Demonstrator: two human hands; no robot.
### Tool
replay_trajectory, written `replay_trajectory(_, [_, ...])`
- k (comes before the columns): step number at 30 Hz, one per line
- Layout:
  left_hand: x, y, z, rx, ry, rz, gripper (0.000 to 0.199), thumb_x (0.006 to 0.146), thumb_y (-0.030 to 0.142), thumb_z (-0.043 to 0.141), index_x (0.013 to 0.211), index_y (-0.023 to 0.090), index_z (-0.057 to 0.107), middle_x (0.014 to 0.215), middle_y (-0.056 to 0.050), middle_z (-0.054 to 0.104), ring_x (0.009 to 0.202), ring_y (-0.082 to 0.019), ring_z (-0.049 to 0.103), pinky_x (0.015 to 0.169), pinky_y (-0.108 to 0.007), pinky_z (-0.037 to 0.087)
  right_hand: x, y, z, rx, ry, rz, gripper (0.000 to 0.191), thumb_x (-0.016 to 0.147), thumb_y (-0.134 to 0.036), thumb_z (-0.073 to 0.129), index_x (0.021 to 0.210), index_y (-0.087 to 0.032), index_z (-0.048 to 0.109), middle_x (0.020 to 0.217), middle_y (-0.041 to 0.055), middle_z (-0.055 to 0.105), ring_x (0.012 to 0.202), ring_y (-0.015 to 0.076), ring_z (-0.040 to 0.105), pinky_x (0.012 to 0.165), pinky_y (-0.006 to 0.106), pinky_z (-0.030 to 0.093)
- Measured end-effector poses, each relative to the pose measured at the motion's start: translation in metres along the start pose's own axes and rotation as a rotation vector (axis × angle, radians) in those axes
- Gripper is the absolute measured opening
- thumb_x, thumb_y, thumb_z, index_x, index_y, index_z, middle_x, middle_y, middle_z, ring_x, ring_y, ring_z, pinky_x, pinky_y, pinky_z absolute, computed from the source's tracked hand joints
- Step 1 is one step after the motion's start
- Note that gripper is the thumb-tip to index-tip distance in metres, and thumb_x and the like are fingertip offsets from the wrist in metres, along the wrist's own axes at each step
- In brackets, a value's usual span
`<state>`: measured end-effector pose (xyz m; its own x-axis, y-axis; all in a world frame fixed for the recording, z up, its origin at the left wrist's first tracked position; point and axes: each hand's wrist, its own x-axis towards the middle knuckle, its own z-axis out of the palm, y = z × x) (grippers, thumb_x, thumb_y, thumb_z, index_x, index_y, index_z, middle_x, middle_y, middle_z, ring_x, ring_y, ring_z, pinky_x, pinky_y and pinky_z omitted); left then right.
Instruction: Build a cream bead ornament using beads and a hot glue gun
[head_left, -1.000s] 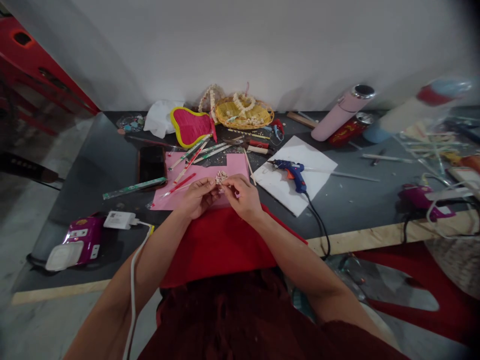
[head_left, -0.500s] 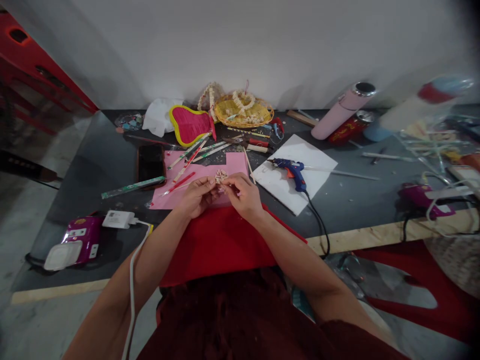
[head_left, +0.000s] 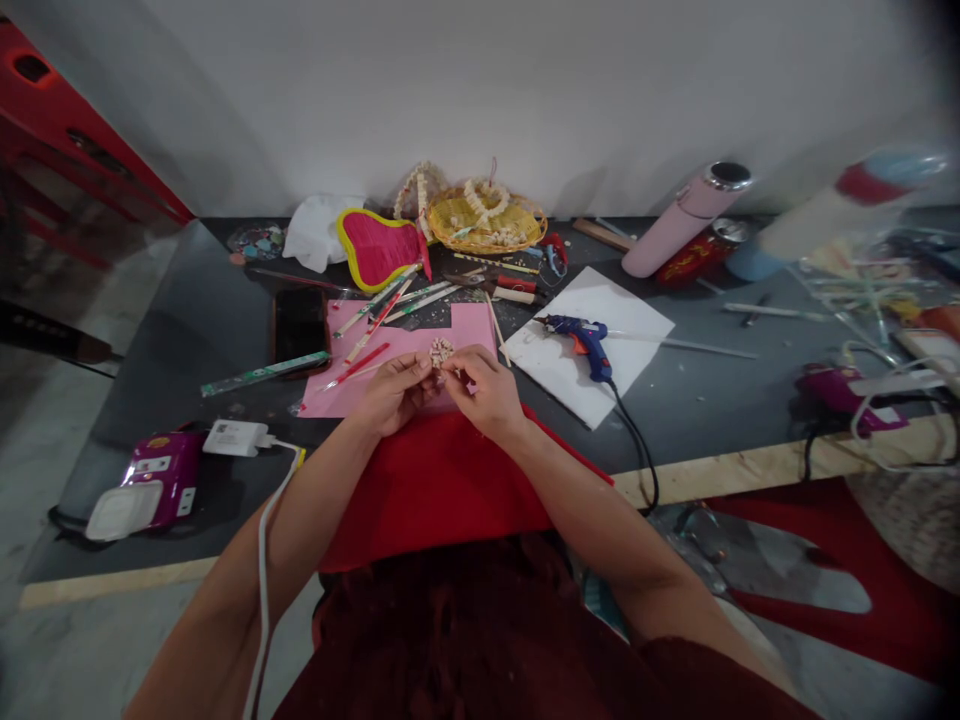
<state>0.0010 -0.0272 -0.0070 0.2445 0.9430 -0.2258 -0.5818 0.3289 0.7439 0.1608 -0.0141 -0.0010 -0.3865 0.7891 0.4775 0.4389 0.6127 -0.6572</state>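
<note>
A small round ornament (head_left: 441, 351) built from pale little pieces is pinched between both my hands above a pink sheet (head_left: 472, 322). My left hand (head_left: 403, 390) grips its left side with thumb and finger. From the right, my right hand (head_left: 484, 388) is closed at its lower right edge; my fingers hide part of it, and I cannot see whether a smaller piece sits there. A red cloth (head_left: 450, 490) spreads below my hands. Several paper-wrapped sticks (head_left: 379, 318) lie just beyond my left hand.
A blue glue gun (head_left: 589, 345) rests on a white board (head_left: 559, 365) to the right. Behind are a yellow woven basket (head_left: 442, 222), a pink flask (head_left: 686, 220) and a red can (head_left: 703, 252). A phone (head_left: 300, 328) and a white charger (head_left: 237, 438) with its cable lie left.
Almost nothing differs. Both hands keep the ornament in the same place, and the view has shifted very slightly.
</note>
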Motion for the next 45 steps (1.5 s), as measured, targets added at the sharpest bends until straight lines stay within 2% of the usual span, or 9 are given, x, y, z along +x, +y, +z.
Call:
replay_trajectory(8, [-0.0005,-0.0002,0.0005,0.003,-0.003,0.006,0.018,0.071,0.025,0.072,0.068,0.012,0.059,0.059,0.001,0.053,0.056,-0.008,0.051,0.057,-0.019,0.042,0.0001,0.0023,0.0012,-0.025,0.026,-0.070,0.009,0.087,-0.019,0.049,0.092,-0.021,0.056,0.093,0.0046,0.060,0.082,0.0130,0.058,0.069,0.025,0.049])
replay_trajectory(21, [0.0007,0.0003,-0.0004,0.005,0.010,0.000,0.017,0.070,0.024,0.072,0.067,0.012,0.060,0.058,0.001,0.053,0.057,-0.008,0.051,0.059,-0.020,0.043,-0.0002,0.0026,-0.0002,-0.018,0.024,-0.074,0.010,0.089,-0.020,0.048,0.093,-0.020,0.057,0.093,0.0052,0.061,0.086,0.0139,0.059,0.070,0.025,0.049])
replay_trajectory(32, [0.0005,0.0005,0.0007,0.013,-0.002,0.004,0.015,0.071,0.023,0.071,0.069,0.012,0.062,0.058,0.000,0.055,0.057,-0.008,0.052,0.058,-0.020,0.043,-0.0012,0.0043,0.0001,0.001,0.010,-0.060,0.009,0.088,-0.020,0.049,0.092,-0.021,0.056,0.094,0.0041,0.060,0.074,0.0107,0.056,0.067,0.024,0.048])
replay_trajectory(45, [0.0009,-0.0006,-0.0021,0.019,-0.018,-0.003,0.014,0.071,0.023,0.071,0.069,0.012,0.061,0.059,0.000,0.056,0.057,-0.008,0.052,0.057,-0.019,0.042,-0.0016,0.0035,-0.0012,0.025,-0.010,-0.056,0.009,0.088,-0.020,0.048,0.091,-0.020,0.057,0.092,0.0043,0.060,0.077,0.0115,0.056,0.065,0.024,0.047])
